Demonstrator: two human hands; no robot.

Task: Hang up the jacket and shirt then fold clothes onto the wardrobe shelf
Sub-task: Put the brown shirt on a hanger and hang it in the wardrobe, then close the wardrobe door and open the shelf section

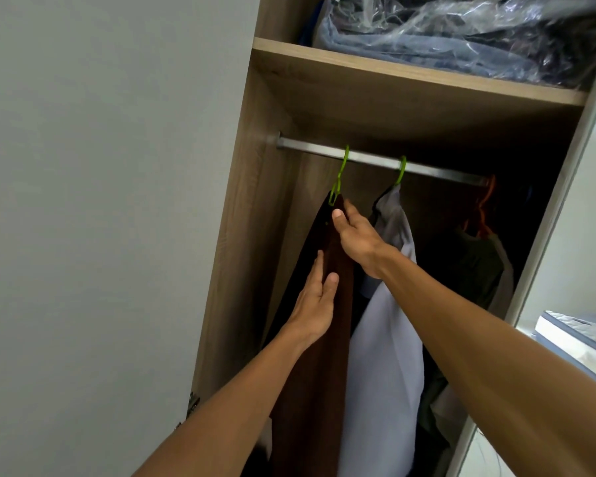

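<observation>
A dark brown jacket (315, 359) hangs on a green hanger (341, 173) from the metal rail (375, 158) inside the wardrobe. My right hand (356, 239) grips the jacket's top edge just below the hanger hook, thumb in front. My left hand (315, 301) lies flat against the jacket's front lower down, fingers straight. To the right, a pale grey-blue shirt (386, 339) hangs on a second green hanger (401, 172) from the same rail.
A wooden shelf (410, 77) above the rail carries clothes in clear plastic (461, 32). Dark garments on an orange hanger (484, 215) hang at the far right. The open wardrobe door (100, 201) stands at left. Folded items (578, 335) lie at the right edge.
</observation>
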